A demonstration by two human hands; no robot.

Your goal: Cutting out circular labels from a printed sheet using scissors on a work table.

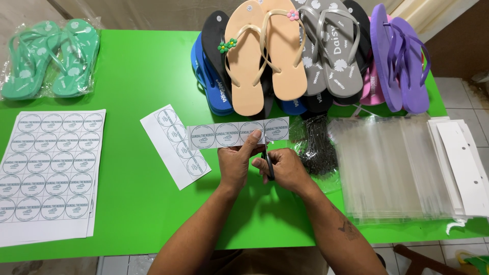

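Green table (142, 203), one label strip (238, 135), four round labels, scissors (268, 165)

I see open green bench (137, 81) between the bagged green sandals (48, 56) and the fanned flip-flops (305, 51), a clear lane for a hand. Left, the label sheets (48, 173) cover the surface. A cut label strip (175, 145) lies just left of my hands. Right, the black ties (318, 147), clear bags (392, 168) and white cards (461, 165) block passage. The near edge below is free.
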